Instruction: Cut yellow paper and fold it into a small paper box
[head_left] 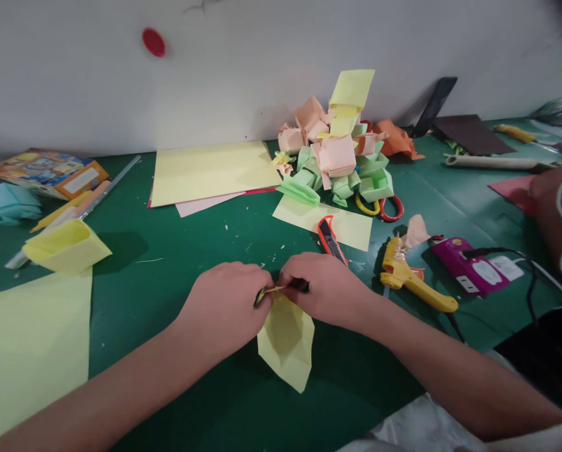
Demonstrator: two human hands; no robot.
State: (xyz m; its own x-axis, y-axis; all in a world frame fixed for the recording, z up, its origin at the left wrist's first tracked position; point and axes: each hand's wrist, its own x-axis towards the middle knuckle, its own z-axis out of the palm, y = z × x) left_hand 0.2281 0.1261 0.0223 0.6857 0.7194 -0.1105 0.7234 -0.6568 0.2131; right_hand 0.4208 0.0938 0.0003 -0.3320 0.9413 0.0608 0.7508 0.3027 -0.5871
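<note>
The left hand and right hand, both bare, are closed on the far edge of a pale yellow, creased paper piece, pinching it between the fingertips; its loose part spreads towards the wearer, ending in a point. The paper piece is at the near middle of a dark green, smooth counter. Just beyond it lies an orange-and-black plastic utility knife. Farther beyond, a heap of folded pink, green and yellow paper shapes is piled up, with red and yellow looped scissor handles poking out. To the paper piece's right are a yellow plastic glue gun and a purple, box-shaped power strip. To its left — well apart — sits an open, pale yellow paper box.
</note>
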